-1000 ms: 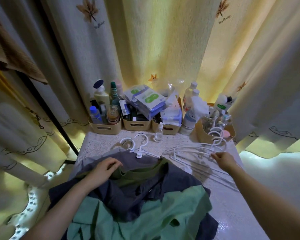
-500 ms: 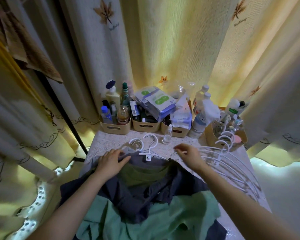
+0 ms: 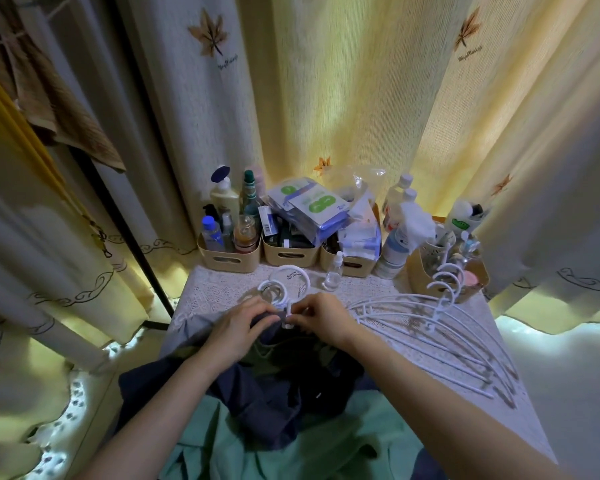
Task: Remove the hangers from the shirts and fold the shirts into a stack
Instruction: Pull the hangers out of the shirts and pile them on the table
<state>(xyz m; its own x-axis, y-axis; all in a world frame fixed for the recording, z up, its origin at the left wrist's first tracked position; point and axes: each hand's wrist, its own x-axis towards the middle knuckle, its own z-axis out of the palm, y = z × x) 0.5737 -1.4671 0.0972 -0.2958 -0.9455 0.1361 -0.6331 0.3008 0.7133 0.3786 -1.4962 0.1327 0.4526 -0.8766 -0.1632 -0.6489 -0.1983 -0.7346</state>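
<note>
both arms reach in to mid-frame, left hand (image 3: 238, 329) curled on the dark shirt (image 3: 264, 403) collar, right hand (image 3: 321, 318) pinching the white hanger (image 3: 287, 320) neck, its shoulders buried in the cloth pile, fingertips too blurred to read.

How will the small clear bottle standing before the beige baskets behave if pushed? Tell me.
The small clear bottle stands tall and narrow, so it probably tips easily. Its body looks round, so it may then roll.
</note>
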